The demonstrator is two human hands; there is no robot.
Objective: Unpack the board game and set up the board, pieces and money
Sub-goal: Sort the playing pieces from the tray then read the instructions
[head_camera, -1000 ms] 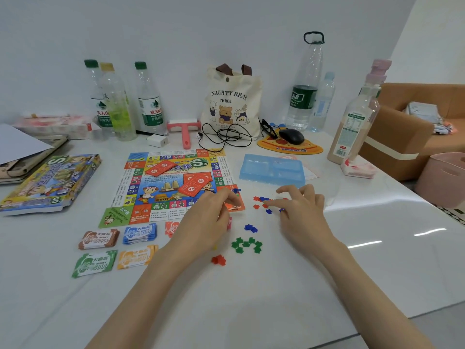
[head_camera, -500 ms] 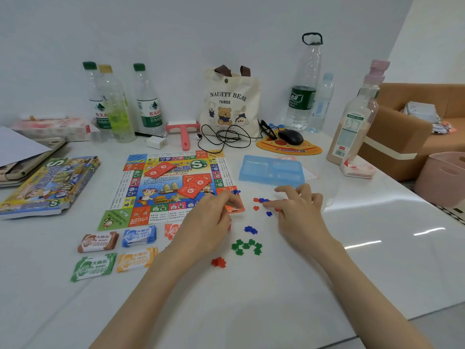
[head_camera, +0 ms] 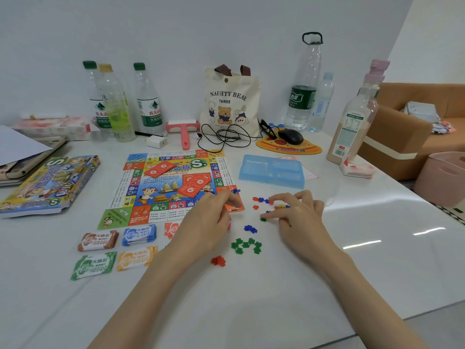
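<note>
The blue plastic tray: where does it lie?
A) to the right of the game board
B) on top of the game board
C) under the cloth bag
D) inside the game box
A: the blue plastic tray lies flat on the table, just right of the game board.

Tote (head_camera: 230, 102) way beyond the fingers (head_camera: 279, 197) of the right hand (head_camera: 300, 219) reads "NAUHTY BEAR THREE", and the mousepad (head_camera: 281, 148) right of it says "Domino's". Money stacks (head_camera: 94, 265) left of the left hand (head_camera: 201, 230) fingers say "大富翁 MONEY". Board (head_camera: 151, 190) ahead of those fingers shows "S" and "之旅", box (head_camera: 50, 183) has an "S", bottle (head_camera: 149, 107) "农夫山".
</note>
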